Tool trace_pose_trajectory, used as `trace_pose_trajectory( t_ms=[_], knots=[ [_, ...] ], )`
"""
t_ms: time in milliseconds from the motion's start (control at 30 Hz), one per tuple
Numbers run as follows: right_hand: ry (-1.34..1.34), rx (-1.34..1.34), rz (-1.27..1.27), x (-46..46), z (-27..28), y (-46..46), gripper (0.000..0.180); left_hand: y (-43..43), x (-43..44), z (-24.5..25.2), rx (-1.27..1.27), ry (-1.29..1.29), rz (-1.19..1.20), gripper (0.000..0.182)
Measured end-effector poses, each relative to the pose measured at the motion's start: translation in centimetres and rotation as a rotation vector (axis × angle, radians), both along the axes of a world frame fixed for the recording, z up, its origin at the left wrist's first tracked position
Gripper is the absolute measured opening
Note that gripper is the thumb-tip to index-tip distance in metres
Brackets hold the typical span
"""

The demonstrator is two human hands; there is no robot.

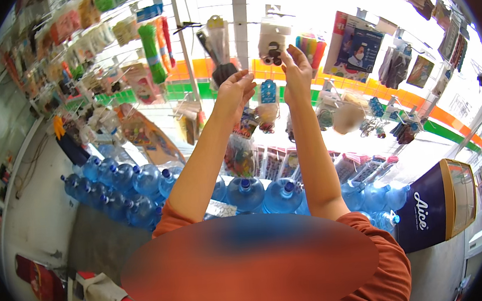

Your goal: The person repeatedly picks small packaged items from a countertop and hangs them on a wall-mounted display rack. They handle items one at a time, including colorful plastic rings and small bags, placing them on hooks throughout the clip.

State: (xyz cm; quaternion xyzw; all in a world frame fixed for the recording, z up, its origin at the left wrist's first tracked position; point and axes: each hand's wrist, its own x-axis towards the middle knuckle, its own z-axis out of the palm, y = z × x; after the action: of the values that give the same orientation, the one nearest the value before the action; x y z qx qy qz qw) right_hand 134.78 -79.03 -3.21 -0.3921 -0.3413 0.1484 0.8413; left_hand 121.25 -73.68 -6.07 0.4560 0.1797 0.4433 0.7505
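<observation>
My left hand [237,91] is raised before a wire display rack, fingers bent, just below and right of black brush-like utensils [224,71] in clear packaging. Higher and to the right, my right hand [296,70] has its fingertips by a clear pack with small black round items [274,48]; whether they touch it I cannot tell. Bright multicoloured packaged items [311,49] hang just behind the right hand. Between my forearms hangs a blue-topped card pack [268,98]. No object shows clearly within either hand.
Large blue water bottles [246,195] stand in rows below the rack. An Aice chest freezer [426,209] is at the right. Green and orange bundles [153,53] and a boxed face-mask pack [359,52] hang on either side. Red items [41,279] lie at the lower left.
</observation>
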Motion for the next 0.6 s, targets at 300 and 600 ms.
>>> trace_pose_trajectory(
  t_ms=[300, 600],
  knots=[
    [-0.164, -0.069, -0.06, 4.6, 2.5, 2.5, 0.029, 2.4, 6.8, 1.0, -0.103, 0.0, 0.046, 0.025],
    [-0.123, 0.013, 0.013, 1.9, 2.5, -1.1, 0.019, -3.6, 1.5, 2.1, 0.027, -0.069, -0.024, 0.015]
  ],
)
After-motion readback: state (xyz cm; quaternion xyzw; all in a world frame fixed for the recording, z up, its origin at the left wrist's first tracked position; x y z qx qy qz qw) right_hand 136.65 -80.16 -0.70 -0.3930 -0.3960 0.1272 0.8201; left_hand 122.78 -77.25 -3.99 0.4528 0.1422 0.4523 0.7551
